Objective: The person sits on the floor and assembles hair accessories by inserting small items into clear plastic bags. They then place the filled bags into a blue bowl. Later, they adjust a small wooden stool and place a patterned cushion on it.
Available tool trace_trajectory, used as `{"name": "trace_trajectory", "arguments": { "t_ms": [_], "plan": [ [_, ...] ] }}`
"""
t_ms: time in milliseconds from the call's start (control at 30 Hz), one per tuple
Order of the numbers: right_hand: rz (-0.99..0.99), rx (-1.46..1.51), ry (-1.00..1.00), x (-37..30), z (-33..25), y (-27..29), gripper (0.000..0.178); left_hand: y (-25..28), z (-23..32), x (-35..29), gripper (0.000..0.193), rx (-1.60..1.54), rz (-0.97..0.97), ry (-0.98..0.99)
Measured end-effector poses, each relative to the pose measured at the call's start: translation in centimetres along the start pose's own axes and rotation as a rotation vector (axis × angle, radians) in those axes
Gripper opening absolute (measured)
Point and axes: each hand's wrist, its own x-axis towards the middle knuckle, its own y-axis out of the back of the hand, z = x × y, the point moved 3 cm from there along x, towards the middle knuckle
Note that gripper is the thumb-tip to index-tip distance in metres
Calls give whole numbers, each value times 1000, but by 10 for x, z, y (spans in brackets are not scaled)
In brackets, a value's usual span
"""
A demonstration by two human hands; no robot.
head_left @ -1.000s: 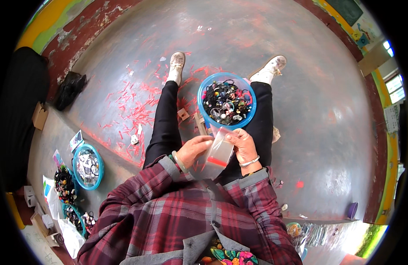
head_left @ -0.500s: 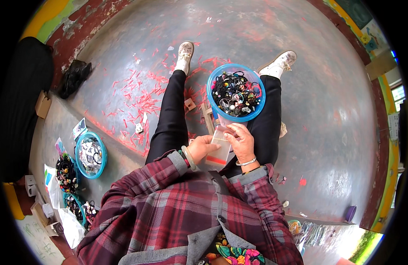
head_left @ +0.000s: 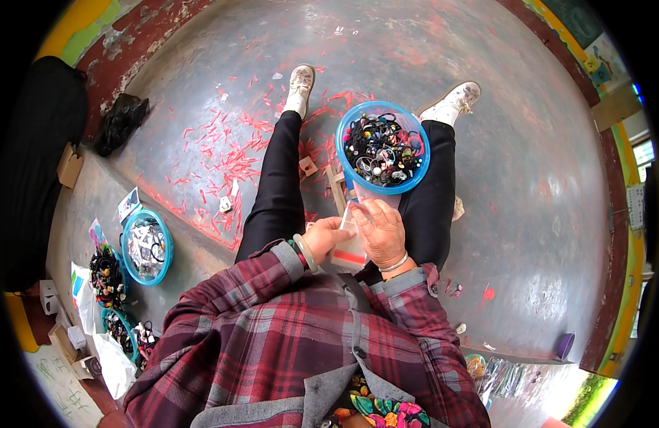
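In front of my lap I hold a small clear plastic bag [head_left: 351, 249] with a red strip along its lower end. My left hand [head_left: 322, 240] is closed, thumb and fingers pinching the bag's left edge. Across its upper right side lies my right hand [head_left: 383, 237], its fingers bent together on the plastic near the top. That hand covers much of the bag, and whether anything lies inside is hard to make out. Just beyond my hands, a blue-rimmed clear basket [head_left: 343, 159] holds a heap of mostly dark hair ties [head_left: 383, 148], some with beads and small ornaments.
A wooden piece [head_left: 336, 189] stands between my legs. Red strips [head_left: 233, 153] litter the floor at left. Farther left are a blue-rimmed basket [head_left: 170, 250] of packets, a pile of dark hair ties [head_left: 107, 277] and a white bag [head_left: 115, 365]. A black bag [head_left: 121, 123] lies by the wall.
My right hand has shifted a little left and down over the bag, so less of the plastic shows. My left hand keeps its pinch almost in place.
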Motion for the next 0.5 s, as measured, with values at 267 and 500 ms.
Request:
{"name": "trace_trajectory", "arguments": {
  "t_ms": [267,500],
  "plan": [
    [65,191,-164,-1,8,1,23,4,-1,0,22,259,63,-62],
    [29,178,-180,-5,10,-4,12,4,1,-3,24,228,4,-34]
  ]
}}
